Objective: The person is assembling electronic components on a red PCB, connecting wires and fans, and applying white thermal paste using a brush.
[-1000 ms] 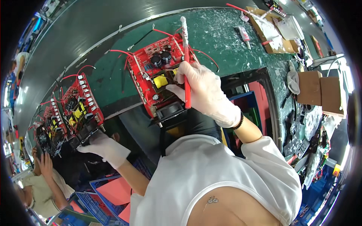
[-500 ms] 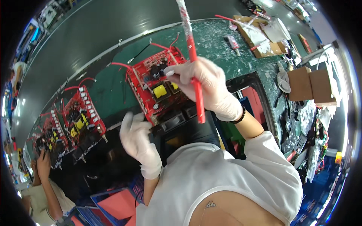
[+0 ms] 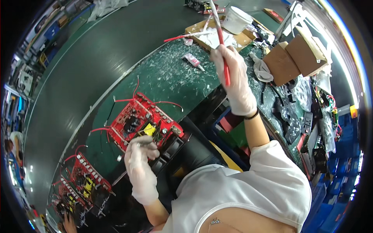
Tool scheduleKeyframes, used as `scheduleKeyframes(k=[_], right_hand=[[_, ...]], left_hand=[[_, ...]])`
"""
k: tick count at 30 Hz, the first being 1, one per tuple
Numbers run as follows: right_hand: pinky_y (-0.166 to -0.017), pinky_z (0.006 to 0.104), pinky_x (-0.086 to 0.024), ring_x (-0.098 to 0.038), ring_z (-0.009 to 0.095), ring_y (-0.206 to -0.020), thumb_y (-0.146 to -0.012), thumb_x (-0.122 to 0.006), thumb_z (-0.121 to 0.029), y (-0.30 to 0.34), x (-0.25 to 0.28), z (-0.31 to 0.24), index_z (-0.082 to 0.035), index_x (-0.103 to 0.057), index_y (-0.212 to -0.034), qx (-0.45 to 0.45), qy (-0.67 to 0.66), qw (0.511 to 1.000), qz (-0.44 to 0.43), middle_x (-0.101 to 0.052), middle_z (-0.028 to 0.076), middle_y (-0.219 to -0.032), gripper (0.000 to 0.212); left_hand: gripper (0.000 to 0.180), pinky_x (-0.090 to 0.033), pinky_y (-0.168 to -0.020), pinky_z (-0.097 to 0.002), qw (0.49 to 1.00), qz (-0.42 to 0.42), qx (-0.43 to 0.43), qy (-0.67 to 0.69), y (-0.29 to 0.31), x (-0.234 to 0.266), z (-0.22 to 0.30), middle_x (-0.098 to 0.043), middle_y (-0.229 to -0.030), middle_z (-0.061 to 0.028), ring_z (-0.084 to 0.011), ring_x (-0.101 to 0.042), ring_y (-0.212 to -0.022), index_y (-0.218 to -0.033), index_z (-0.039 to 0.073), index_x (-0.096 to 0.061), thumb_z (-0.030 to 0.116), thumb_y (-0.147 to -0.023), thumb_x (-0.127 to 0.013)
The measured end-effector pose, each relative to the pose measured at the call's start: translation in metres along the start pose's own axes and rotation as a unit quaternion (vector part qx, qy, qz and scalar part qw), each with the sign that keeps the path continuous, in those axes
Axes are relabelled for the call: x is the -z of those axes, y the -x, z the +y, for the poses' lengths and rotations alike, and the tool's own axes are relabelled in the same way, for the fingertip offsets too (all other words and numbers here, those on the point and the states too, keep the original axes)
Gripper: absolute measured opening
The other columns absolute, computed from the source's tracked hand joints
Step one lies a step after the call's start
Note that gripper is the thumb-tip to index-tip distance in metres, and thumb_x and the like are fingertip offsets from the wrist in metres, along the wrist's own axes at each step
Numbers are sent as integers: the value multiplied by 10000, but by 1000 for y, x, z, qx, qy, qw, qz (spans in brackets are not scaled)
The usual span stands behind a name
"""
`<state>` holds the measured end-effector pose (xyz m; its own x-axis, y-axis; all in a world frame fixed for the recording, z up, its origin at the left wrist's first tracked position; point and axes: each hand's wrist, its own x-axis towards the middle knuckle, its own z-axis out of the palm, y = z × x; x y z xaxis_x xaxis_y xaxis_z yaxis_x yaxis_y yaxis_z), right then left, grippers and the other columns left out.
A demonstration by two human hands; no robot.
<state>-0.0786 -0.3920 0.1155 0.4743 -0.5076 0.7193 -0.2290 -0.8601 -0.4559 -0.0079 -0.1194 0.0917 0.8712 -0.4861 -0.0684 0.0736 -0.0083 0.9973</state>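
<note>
A red circuit board [image 3: 136,123] with black parts, a yellow part and red wires lies on the green mat [image 3: 171,81]. My left hand [image 3: 140,163], in a white glove, rests its fingertips on the board's near edge beside the yellow part. My right hand [image 3: 234,79], also gloved, is raised over the bench's far right and grips a red-handled brush [image 3: 221,37] whose white-smeared tip points up and away.
More red circuit boards [image 3: 86,182] lie in a row at the lower left. A white tub [image 3: 237,19] and a cardboard tray [image 3: 217,35] smeared with white paste sit at the back. Brown boxes [image 3: 295,56], a small tube [image 3: 192,60] and cluttered parts fill the right side.
My right hand has lifted the brush off the board and swung it away toward the white tub. My left hand has come forward onto the board's near edge.
</note>
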Motion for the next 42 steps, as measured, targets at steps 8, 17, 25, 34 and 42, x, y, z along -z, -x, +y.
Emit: scheduleKeyframes(k=[8, 17, 25, 34, 42], right_hand=[[-587, 431, -432, -556, 376, -690, -883, -518, -244, -4, -22, 133, -78, -558, -843, 21, 210, 969, -127, -568, 178, -685, 176], [-670, 382, -478, -614, 320, -790, -811, -591, -162, -2, 15, 48, -149, -640, -1039, -34, 119, 980, -158, -633, 163, -818, 233], [-771, 352, -451, -583, 293, -865, -914, -496, -219, 68, -47, -88, 10, -578, -1045, 7, -459, 754, -469, -617, 171, -912, 276], [-730, 257, -421, -521, 113, -796, -896, -494, -153, 68, -61, -147, 12, -577, -914, -131, -498, 626, -585, -606, 38, -847, 185], [-651, 222, -396, -485, 83, -697, -843, -566, -102, 60, -67, -141, 21, -631, -943, -284, -514, 610, -532, -621, 32, -811, 172]], left_hand=[[299, -395, -658, -224, 993, 109, 39, -24, 19, 11, -7, -542, -803, -84, -110, -496, -668, -952, -47, -563, 143, -943, -333], [152, -438, -689, -236, 990, 124, -66, -6, 26, 25, -11, -522, -936, -79, -132, -522, -708, -940, -58, -549, 3, -871, -429], [119, -468, -744, -263, 992, 73, -99, 31, 13, 11, 0, -566, -880, -69, -150, -586, -767, -906, -43, -575, -25, -836, -480], [368, -475, -777, -247, 963, 158, -168, 138, 40, 67, -23, -551, -1013, -56, -139, -575, -896, -1110, -27, -584, -112, -752, -610], [773, -368, -957, -431, 680, 237, -136, -680, 84, 213, -50, -481, -1200, -80, -303, -445, -1139, -1273, 102, -457, 206, -576, -774]])
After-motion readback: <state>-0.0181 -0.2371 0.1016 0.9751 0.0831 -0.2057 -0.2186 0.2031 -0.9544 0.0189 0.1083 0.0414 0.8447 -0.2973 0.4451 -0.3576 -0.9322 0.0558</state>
